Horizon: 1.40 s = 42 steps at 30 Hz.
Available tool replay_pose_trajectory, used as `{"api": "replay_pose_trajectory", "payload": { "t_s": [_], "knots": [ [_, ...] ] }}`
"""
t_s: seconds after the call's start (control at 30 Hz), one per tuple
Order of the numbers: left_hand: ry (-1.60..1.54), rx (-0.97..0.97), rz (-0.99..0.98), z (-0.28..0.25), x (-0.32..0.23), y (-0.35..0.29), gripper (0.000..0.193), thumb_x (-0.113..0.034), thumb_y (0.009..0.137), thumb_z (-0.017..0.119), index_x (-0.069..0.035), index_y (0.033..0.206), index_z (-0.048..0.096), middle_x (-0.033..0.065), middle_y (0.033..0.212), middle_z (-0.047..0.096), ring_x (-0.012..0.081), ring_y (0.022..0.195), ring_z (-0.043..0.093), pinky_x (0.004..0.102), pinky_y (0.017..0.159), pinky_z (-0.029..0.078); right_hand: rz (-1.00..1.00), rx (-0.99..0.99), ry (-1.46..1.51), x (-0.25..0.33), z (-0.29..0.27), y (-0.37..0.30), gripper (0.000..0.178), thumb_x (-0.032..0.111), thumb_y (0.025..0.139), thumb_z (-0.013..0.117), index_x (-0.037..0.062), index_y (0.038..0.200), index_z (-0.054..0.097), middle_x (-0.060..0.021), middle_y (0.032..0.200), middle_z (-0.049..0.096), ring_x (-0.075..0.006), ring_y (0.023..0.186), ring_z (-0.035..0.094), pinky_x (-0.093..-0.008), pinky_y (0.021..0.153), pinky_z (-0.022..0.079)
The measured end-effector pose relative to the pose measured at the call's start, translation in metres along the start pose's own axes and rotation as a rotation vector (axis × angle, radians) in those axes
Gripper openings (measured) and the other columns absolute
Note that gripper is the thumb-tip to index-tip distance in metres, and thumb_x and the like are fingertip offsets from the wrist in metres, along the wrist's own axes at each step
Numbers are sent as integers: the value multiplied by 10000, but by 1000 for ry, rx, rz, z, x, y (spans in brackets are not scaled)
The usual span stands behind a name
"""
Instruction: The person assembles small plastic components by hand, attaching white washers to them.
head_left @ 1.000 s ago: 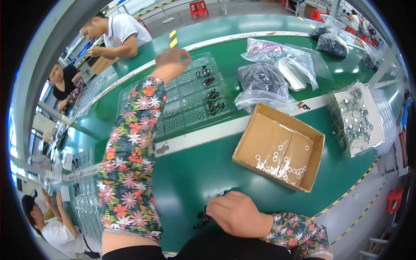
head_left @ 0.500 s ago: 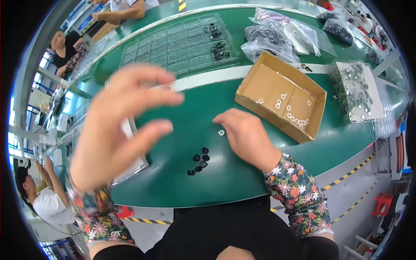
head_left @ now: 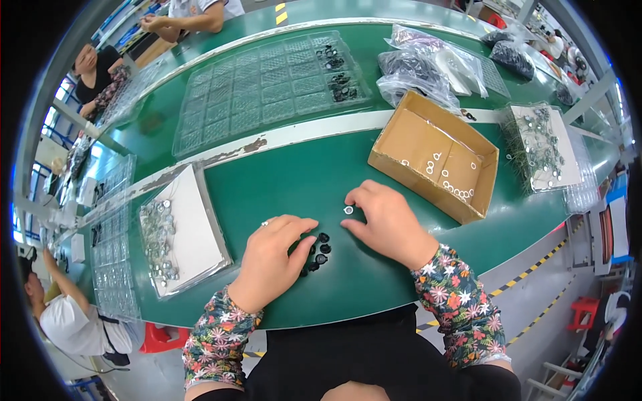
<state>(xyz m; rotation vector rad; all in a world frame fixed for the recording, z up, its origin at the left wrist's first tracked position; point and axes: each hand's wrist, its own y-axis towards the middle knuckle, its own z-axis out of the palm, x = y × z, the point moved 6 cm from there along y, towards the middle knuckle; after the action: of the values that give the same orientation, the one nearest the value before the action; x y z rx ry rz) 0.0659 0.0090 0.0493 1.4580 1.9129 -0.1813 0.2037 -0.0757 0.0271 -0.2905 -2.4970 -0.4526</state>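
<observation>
On the green tabletop, my left hand [head_left: 273,259] rests beside a small cluster of black round caps [head_left: 321,259]. Its thumb and fingers are apart, with nothing seen between them, and they partly cover the cluster. My right hand [head_left: 391,224] lies to the right, thumb and forefinger spread. A small white ring [head_left: 348,210] lies on the table in the gap by its fingertips; whether the forefinger touches it I cannot tell. More white rings [head_left: 430,167] are scattered inside the open cardboard box [head_left: 396,174] beyond my right hand.
A white board with wired parts [head_left: 194,227] lies left; a similar board [head_left: 558,150] lies far right. Behind a pale strip sits a clear compartment tray [head_left: 261,87] with black parts in its right end. Plastic bags [head_left: 411,70] lie behind the box. Other people sit left and beyond.
My left hand has come down from above the table, moving right to the black caps. My right hand's thumb and forefinger have spread near the white ring. The view has shifted slightly.
</observation>
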Motion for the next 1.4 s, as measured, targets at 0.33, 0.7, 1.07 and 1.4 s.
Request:
{"api": "replay_pose_trajectory", "payload": {
  "t_s": [0.33,0.7,1.07,1.4],
  "knots": [
    [-212,-119,-55,3,9,-2,216,37,725,612,-18,933,598,109,943,596,198,760,567,265,646,468,30,-77,-41,-1,3,1,117,67,697,624,61,767,530,-98,769,537,-288,757,553,-367,655,459],
    [-478,-223,-89,2,11,-8,218,63,731,602,3,939,580,110,907,558,147,720,543,237,635,458,358,303,1245,18,41,-5,117,14,815,609,11,926,571,-32,898,607,-80,844,581,-212,756,478],
    [-722,-114,-193,11,24,-13,258,43,788,568,-13,1037,606,94,969,548,128,793,562,236,670,475,513,390,1491,21,44,-5,228,76,882,527,-3,1079,443,-114,906,627,-150,828,620,-257,729,505],
    [-914,20,-331,19,27,-14,279,111,789,539,37,1057,566,92,1059,492,129,898,544,240,787,483,514,338,1344,23,39,-5,220,60,889,509,-1,1086,433,-107,885,637,-128,784,617,-246,718,507]
  ]
}}
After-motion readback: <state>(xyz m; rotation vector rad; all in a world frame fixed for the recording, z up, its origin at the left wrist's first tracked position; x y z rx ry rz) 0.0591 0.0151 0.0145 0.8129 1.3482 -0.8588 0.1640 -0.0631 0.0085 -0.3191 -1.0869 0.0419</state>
